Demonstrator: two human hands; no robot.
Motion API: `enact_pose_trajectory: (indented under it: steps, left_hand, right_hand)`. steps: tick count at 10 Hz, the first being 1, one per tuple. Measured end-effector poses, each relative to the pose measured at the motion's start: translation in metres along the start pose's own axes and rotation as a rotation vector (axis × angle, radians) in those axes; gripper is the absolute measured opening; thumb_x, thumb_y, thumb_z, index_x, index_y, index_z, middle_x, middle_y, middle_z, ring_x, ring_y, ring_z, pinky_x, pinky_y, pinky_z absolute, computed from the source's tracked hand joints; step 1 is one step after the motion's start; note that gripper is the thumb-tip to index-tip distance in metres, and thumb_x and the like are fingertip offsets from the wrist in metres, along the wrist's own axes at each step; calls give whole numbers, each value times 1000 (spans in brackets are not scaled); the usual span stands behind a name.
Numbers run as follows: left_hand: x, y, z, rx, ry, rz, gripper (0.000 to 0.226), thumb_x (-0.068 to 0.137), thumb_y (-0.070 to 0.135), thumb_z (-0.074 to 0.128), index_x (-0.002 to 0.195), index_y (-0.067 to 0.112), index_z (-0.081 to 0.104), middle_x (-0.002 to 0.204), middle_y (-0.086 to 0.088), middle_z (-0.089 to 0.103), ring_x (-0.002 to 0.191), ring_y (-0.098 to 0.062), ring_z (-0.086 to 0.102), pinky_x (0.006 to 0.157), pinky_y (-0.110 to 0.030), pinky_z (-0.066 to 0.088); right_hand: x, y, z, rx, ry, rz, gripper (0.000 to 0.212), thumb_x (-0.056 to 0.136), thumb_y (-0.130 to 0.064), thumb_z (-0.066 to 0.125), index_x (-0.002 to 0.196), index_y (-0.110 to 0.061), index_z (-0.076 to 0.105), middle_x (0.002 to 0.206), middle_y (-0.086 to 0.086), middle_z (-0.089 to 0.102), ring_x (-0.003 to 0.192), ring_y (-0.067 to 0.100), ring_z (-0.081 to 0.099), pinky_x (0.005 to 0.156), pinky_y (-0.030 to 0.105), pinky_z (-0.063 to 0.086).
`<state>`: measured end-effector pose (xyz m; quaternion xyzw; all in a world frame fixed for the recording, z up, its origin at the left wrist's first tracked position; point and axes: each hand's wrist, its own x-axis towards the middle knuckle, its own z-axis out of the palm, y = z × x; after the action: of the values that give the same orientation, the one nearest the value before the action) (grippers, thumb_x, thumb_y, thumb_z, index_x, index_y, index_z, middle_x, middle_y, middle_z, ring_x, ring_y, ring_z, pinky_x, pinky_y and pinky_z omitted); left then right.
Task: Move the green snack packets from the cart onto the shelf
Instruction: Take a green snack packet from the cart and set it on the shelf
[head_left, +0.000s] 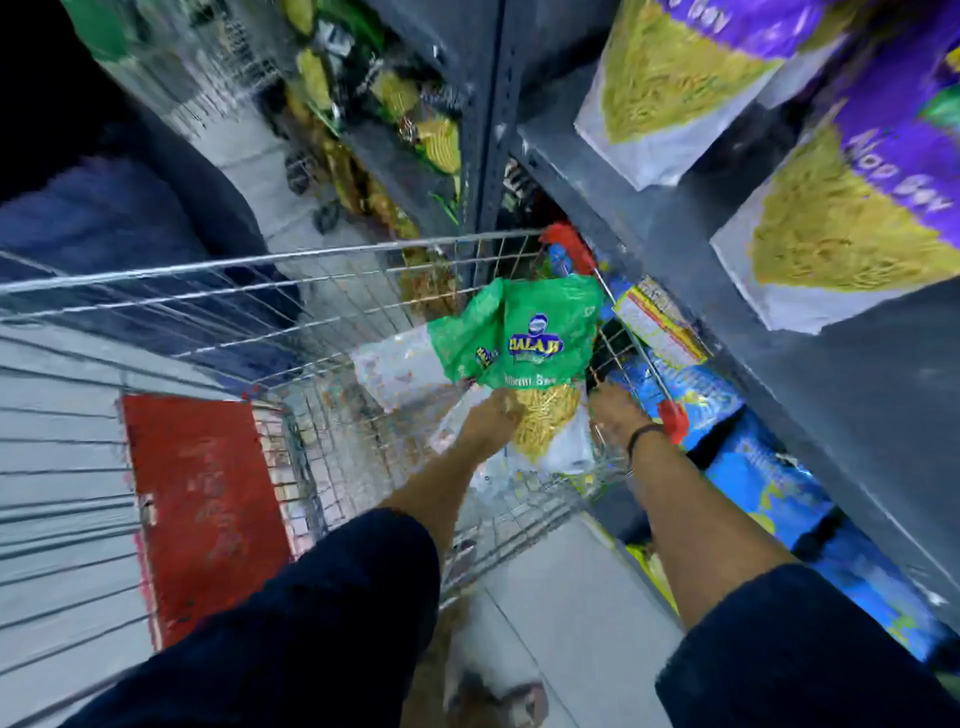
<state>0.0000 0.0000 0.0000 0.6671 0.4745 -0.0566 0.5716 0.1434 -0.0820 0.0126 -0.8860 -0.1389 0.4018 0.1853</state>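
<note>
A green snack packet with yellow snacks showing through its clear lower half stands above the wire cart. My left hand grips it from the left and my right hand holds its right edge, both reaching down into the cart. More clear packets lie in the cart beneath. The grey metal shelf rises on the right.
Purple-topped snack packets fill the upper right shelf. Blue packets sit on the low shelf beside the cart. The cart has a red child-seat flap and red corner caps. A second cart stands far ahead. Grey floor tiles lie below.
</note>
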Motion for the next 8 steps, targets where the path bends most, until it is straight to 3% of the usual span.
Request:
enact_pose_trajectory:
  steps: [1, 2, 3, 4, 5, 6, 7, 8]
  left_hand:
    - [15, 4, 17, -144, 20, -29, 31, 91, 21, 48, 118, 6, 51, 122, -24, 58, 112, -35, 55, 95, -40, 44]
    - [29, -17, 15, -413, 151, -116, 17, 87, 38, 53, 85, 21, 50, 80, -18, 61, 68, -27, 63, 67, -39, 51]
    - [32, -40, 2, -511, 126, -242, 29, 90, 48, 42, 94, 20, 50, 84, -7, 55, 65, -15, 56, 64, -32, 51]
    - [28, -48, -18, -678, 50, -358, 57, 89, 58, 29, 121, 13, 44, 95, -5, 56, 77, -16, 55, 65, -30, 46]
    - [29, -43, -17, -631, -41, -286, 54, 89, 52, 37, 132, 21, 32, 107, -6, 55, 92, -22, 58, 76, -39, 51]
    - [36, -42, -5, -512, -87, -177, 95, 65, 31, 80, 138, 25, 20, 129, -9, 51, 113, -32, 55, 95, -55, 49]
    - [42, -60, -1, -550, -34, -216, 107, 41, 28, 91, 131, 18, 34, 129, -18, 56, 107, -35, 61, 88, -55, 54]
    - [23, -53, -16, -608, 5, -253, 74, 64, 2, 76, 128, 7, 38, 122, -18, 58, 95, -32, 62, 70, -40, 59]
  right_hand:
    - [14, -1, 5, 84, -50, 56, 40, 96, -7, 30, 130, 11, 40, 138, 30, 43, 128, 39, 42, 70, 23, 42]
    - [17, -3, 20, 268, -136, 90, 31, 93, -7, 35, 108, 5, 60, 93, 11, 73, 92, 19, 67, 49, 14, 35]
    - [16, -4, 29, 380, -147, 88, 25, 92, -7, 37, 93, -8, 62, 55, -7, 69, 52, 4, 63, 46, 16, 41]
    - [24, -11, 49, 436, -59, 99, 27, 85, -17, 42, 106, -9, 57, 85, 5, 60, 78, 16, 53, 71, 25, 42]
    - [29, -15, 59, 439, -63, 95, 45, 79, -23, 42, 118, -8, 58, 113, 9, 56, 94, 19, 49, 81, 31, 41]
    - [19, -26, 56, 545, -152, 154, 45, 90, -6, 38, 133, -13, 46, 134, 9, 51, 115, 30, 54, 95, 40, 46]
    - [16, -20, 52, 574, -221, 183, 47, 91, -3, 31, 135, -13, 44, 134, 22, 52, 102, 32, 58, 81, 41, 50]
    - [5, -14, 41, 623, -241, 174, 33, 91, -1, 34, 116, -13, 52, 95, 7, 60, 72, 13, 49, 57, 24, 34]
